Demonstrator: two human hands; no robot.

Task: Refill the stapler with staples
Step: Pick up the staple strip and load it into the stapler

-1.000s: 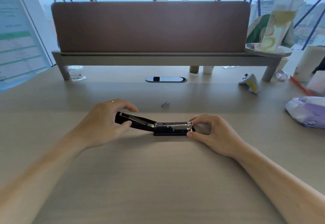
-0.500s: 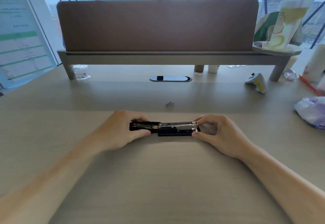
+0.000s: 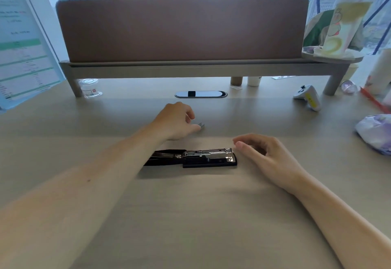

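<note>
A black stapler (image 3: 208,158) lies flat on the desk, swung open, its metal staple channel facing up and its cover stretched out to the left under my forearm. Beyond it a small silver strip of staples (image 3: 201,125) rests on the desk. My left hand (image 3: 176,124) is just left of the strip, thumb and forefinger spread around it, fingertips touching or nearly touching it. My right hand (image 3: 265,155) hovers at the stapler's right end, fingers loosely curled and apart, holding nothing.
A brown divider panel (image 3: 182,27) on a grey shelf crosses the back of the desk (image 3: 190,216). An oval cable port (image 3: 201,94), a clear jar (image 3: 90,88), a white controller (image 3: 307,96), a purple packet (image 3: 375,133) and a tall cup (image 3: 342,17) stand around.
My left hand let go of the stapler's cover and moved forward to the staple strip. My right hand released the stapler's right end. The stapler now lies open on the desk.
</note>
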